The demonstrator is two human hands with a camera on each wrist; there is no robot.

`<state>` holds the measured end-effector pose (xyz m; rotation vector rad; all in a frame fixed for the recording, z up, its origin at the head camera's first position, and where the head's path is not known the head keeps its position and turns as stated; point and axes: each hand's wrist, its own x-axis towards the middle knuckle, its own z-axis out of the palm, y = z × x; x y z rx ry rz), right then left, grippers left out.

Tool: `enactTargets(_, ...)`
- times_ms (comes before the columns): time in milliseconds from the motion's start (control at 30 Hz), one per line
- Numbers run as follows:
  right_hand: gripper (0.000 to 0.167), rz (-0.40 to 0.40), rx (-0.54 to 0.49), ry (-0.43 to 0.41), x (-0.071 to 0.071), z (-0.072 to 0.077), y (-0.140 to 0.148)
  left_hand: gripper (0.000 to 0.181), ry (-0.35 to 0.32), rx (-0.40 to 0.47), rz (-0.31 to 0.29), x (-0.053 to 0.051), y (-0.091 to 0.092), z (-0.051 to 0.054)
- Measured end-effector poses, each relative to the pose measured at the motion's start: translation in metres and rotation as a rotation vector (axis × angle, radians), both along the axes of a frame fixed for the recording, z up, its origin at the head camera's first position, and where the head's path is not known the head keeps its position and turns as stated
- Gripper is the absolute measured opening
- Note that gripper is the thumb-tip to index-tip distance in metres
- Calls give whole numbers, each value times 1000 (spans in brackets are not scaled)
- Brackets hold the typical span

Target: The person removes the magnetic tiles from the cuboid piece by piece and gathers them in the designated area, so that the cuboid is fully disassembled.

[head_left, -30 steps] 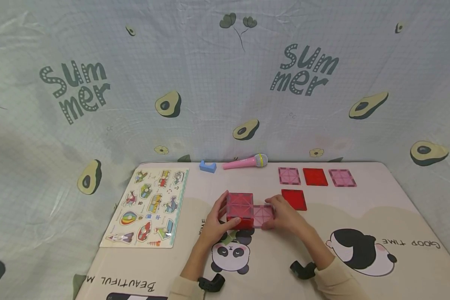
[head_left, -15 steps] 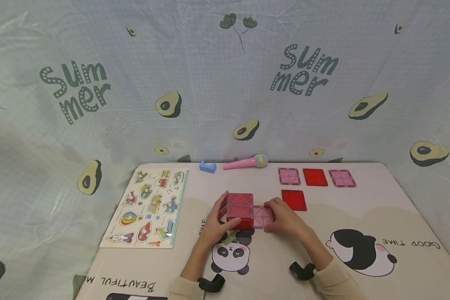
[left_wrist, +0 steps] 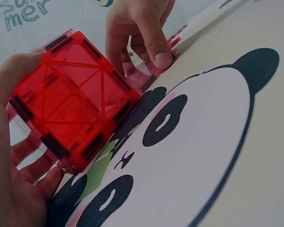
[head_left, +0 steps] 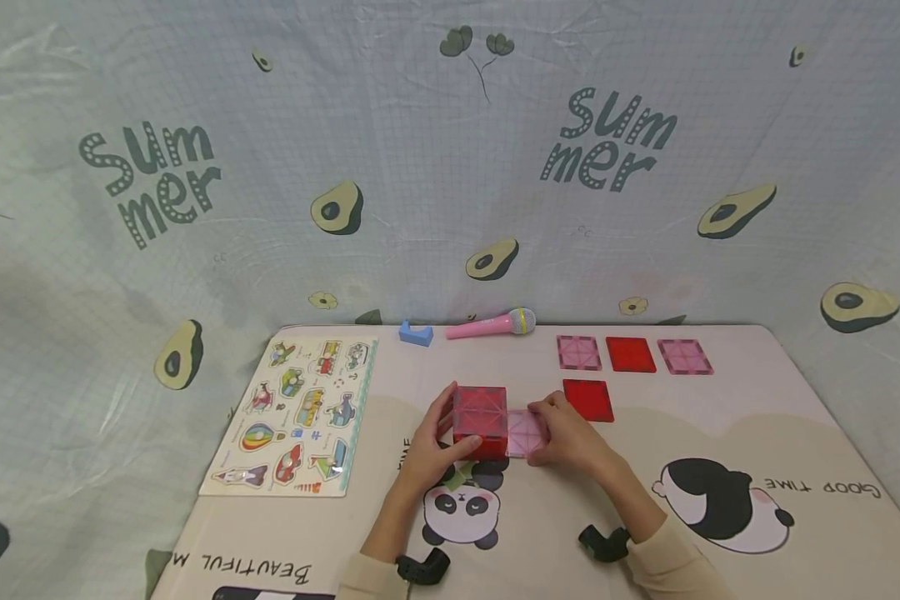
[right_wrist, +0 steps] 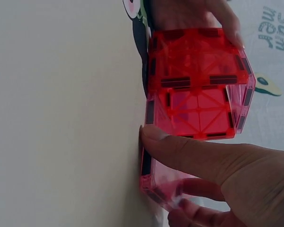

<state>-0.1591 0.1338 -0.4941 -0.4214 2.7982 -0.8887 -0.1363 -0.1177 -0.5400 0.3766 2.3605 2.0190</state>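
Since a sec ago, the R hand (head_left: 572, 435) has shifted only a bit, thumb and fingers drawn in closer at the outer edge of a pink tile (head_left: 525, 434); pretty much everything else stays put. Biggest thing in view is the avocado-print sheet (head_left: 420, 125) w/ "summer" on it, hanging behind the table (head_left: 547, 517), which has a panda print (head_left: 461, 515) toward its near side. Puzzle board (head_left: 288, 417) w/ vehicle pics lies on the L side. L hand (head_left: 429, 450) is gripping a red-and-pink cube (head_left: 480, 412) approx. mid-table, thumb at the front, other fingers round its L side. Cube's upright, pink on top, red in front. R hand pinches the pink tile, thumb near side, fingers far side; tile lies abt flat, right up against the cube's R side. Back R there's a row: a first pink square (head_left: 578, 352), a red square (head_left: 631, 354), a second pink square (head_left: 685, 356). A nearer red square (head_left: 589, 401) is just past the R hand. Pink mic (head_left: 487, 325) lies by the back edge, w/ a small blue block (head_left: 416, 335) just L of it.
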Motion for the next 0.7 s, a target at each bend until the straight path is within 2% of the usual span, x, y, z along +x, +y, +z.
enactTargets(233,77,-55,3,-10,1,0,0,89,2,-3,9,1,0,1)
enactTargets(533,58,-50,32,-29,3,5,3,89,6,10,4,1,0,1)
enactTargets(700,45,-39,18,-1,4,8,6,89,5,8,2,1,0,2)
